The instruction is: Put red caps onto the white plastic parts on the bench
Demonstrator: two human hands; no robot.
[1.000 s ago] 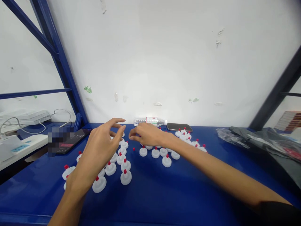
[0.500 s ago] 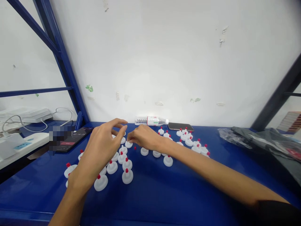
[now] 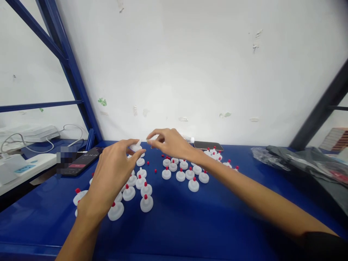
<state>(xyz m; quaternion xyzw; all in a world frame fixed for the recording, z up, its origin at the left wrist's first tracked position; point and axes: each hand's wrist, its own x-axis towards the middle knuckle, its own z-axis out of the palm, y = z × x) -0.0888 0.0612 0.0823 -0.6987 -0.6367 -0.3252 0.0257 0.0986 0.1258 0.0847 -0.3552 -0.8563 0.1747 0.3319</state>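
Between the thumb and forefinger of my left hand [image 3: 115, 166] is a white spouted cap [image 3: 135, 147], raised off the table with its bare spout pointing up. My right hand [image 3: 174, 145] is just right of it, thumb and forefinger pinched together; whatever is between them is too small to make out. Below lie loose red tips [image 3: 155, 170] on the blue table [image 3: 174, 224]. Several white caps with red tips [image 3: 146, 204] stand under and around my left hand. Another group of red-tipped white caps [image 3: 193, 185] stands below my right forearm.
A plastic bottle [image 3: 189, 139] lies by the wall, mostly behind my right hand, beside a dark phone [image 3: 208, 145]. Another phone [image 3: 81, 162] and a white power strip [image 3: 29, 165] are at left. Dark cloth and clear plastic [image 3: 269, 157] lie at right.
My left hand has closed on a white cap. My right hand has lifted from among the caps on the table and now hovers higher, beside the held cap.
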